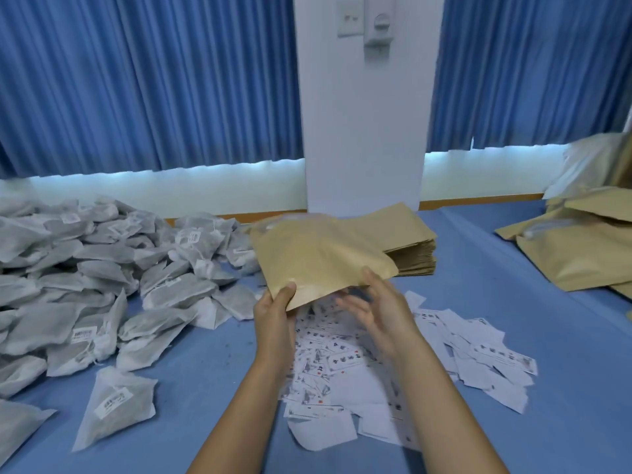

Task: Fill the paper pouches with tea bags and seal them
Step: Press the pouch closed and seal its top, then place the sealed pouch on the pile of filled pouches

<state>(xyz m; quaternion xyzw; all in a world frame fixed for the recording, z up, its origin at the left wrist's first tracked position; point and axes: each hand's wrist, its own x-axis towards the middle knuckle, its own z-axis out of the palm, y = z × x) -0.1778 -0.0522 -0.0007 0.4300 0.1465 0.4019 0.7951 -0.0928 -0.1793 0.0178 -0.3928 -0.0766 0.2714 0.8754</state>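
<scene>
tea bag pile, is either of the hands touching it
No, the left hand grips the paper pouch and the right hand is at its edge, with the tea bag pile apart to the left.

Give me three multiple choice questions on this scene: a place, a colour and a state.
1. Where is the pile of tea bags? A person's left B person's right C floor
2. What colour is the table cover? A red B blue C green
3. What does the left hand do? A lies flat B grips the brown pouch C holds scissors
Answers: 1 A, the bags are heaped at left. 2 B, the cloth is blue. 3 B, its thumb lies over the pouch's corner.
</scene>
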